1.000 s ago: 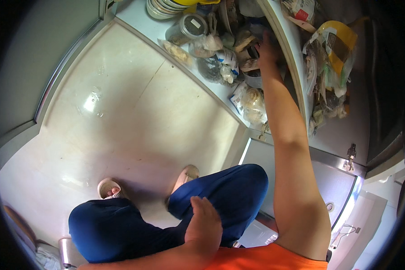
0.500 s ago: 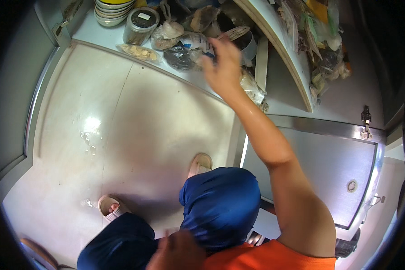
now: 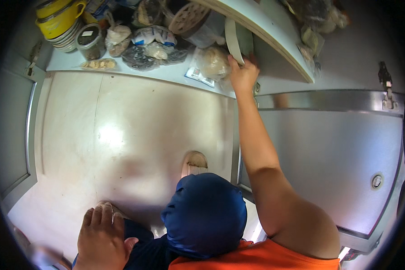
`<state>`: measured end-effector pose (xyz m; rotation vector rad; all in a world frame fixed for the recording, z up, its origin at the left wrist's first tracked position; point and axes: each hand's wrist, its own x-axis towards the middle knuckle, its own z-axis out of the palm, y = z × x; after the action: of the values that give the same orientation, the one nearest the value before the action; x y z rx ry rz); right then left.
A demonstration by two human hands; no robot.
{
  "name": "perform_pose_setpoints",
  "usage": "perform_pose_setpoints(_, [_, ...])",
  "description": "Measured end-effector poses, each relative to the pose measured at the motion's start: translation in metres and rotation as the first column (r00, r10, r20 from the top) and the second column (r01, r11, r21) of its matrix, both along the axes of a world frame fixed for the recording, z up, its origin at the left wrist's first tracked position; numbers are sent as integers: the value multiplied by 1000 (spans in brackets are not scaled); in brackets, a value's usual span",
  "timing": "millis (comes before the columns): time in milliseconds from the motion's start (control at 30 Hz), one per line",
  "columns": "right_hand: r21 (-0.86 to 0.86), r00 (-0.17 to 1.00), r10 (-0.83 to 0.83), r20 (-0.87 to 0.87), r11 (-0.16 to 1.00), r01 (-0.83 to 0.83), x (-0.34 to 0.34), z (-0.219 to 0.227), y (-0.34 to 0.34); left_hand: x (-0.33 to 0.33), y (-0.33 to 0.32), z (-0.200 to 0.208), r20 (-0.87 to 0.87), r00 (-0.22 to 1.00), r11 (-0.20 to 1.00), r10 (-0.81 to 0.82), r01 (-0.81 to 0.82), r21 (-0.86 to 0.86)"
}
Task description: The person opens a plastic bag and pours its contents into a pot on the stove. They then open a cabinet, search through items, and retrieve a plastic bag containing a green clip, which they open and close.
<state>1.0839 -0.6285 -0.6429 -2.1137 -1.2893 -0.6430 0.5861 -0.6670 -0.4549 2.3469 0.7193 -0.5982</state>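
Observation:
My right hand point(image 3: 245, 77) reaches into the low cupboard, thumb and fingers closed around the near end of a white tray-like thing point(image 3: 232, 41) that stands on edge. Its far part runs back under the upper shelf board, so its full shape is hidden. Just left of that hand sits a clear plastic bag of something pale brown point(image 3: 213, 63). Behind the bag, a brown perforated lid or basket point(image 3: 189, 19) tilts over a whitish translucent tub point(image 3: 207, 36). My left hand point(image 3: 102, 238) rests near my left knee, fingers stretched out, holding nothing.
Along the shelf point(image 3: 67, 63) stand yellow pots point(image 3: 56, 22) on stacked bowls, a dark-filled jar point(image 3: 90, 41) and several tied bags. The upper board point(image 3: 274, 40) slants over my right hand. Cupboard doors hang open at left point(image 3: 18, 139) and right point(image 3: 328, 157).
My right hand has moved right, from above the bags to the white tray-like thing, and closed on it. My left hand has shifted left and lies flat. The view has turned slightly.

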Motion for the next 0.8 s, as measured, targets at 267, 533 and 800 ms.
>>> perform_pose_setpoints(267, [98, 868, 204, -453, 979, -179, 16, 61, 22, -1, -8, 1, -57, 995, 987, 81, -88, -134])
perform_pose_setpoints(533, [97, 991, -8, -135, 995, 21, -18, 46, 77, 4, -2, 4, -80, 993, 988, 82, -91, -123])
perform_pose_setpoints(800, [387, 967, 170, -191, 918, -85, -91, 42, 109, 13, 6, 5, -99, 993, 991, 65, -76, -115])
